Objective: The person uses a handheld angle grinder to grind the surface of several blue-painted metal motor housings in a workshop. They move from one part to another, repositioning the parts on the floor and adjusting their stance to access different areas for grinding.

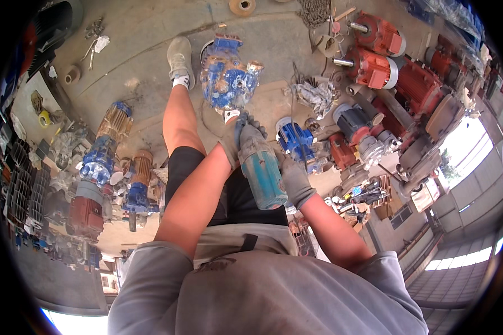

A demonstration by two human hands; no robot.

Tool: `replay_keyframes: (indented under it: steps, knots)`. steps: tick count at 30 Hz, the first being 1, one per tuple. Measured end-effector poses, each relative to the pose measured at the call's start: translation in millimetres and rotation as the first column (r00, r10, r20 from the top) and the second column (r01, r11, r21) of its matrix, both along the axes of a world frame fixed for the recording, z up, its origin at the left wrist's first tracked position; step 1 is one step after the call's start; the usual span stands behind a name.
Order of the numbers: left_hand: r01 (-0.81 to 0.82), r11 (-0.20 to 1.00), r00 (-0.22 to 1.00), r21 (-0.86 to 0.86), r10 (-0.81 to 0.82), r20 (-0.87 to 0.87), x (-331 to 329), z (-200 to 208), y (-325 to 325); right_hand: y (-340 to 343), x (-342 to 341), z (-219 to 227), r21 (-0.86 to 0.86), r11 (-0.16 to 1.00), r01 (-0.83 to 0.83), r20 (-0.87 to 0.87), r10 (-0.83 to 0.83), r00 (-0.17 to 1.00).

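Both my hands, in grey work gloves, are on a teal power tool with a grey front end, which looks like an angle grinder point(264, 178). My left hand point(246, 129) wraps round its front end, fingers curled. At the side of the teal body, my right hand point(296, 180) grips it, its fingers partly hidden behind the tool. Just beyond the tool's front end stands a blue cast-metal machine housing point(228, 84) with patchy, worn paint and bare spots. The tool's working tip is hidden, so I cannot tell whether it touches the housing.
Red electric motors point(374, 68) with bare shafts stand at the right. A blue motor point(296, 139) sits close by my right hand. At the left are blue-and-brown gear motors point(103, 151). A cable point(294, 84) runs over the concrete floor point(140, 50), and crumpled plastic point(314, 96) lies near it.
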State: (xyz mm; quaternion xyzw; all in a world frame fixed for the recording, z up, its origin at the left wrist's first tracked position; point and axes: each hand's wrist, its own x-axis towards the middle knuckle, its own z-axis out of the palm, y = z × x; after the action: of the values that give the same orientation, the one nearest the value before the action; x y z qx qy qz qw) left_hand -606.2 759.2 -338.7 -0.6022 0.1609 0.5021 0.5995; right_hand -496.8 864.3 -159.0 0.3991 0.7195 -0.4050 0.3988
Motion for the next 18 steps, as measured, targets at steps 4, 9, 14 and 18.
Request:
replay_keyframes:
  steps: [4, 9, 14, 18]
  knots:
    - [0.013, 1.000, 0.998, -0.004, -0.013, 0.063, 5, -8, -1, -5, 8, -6, 0.017, 0.999, -0.040, 0.007, 0.040, 0.999]
    - [-0.170, 0.984, 0.985, 0.052, 0.170, 0.002, 15, -7, -7, 12, -4, 7, -0.016, 0.999, -0.043, -0.093, 0.041, 0.995]
    - [-0.298, 0.939, 0.949, 0.173, 0.311, -0.057, 25, -4, -13, 30, -25, 20, 0.042, 0.981, -0.188, -0.154, 0.192, 0.969]
    - [-0.393, 0.850, 0.891, 0.352, 0.446, -0.084, 36, -17, -23, 26, -16, 22, 0.058, 0.957, -0.284, -0.168, 0.290, 0.942]
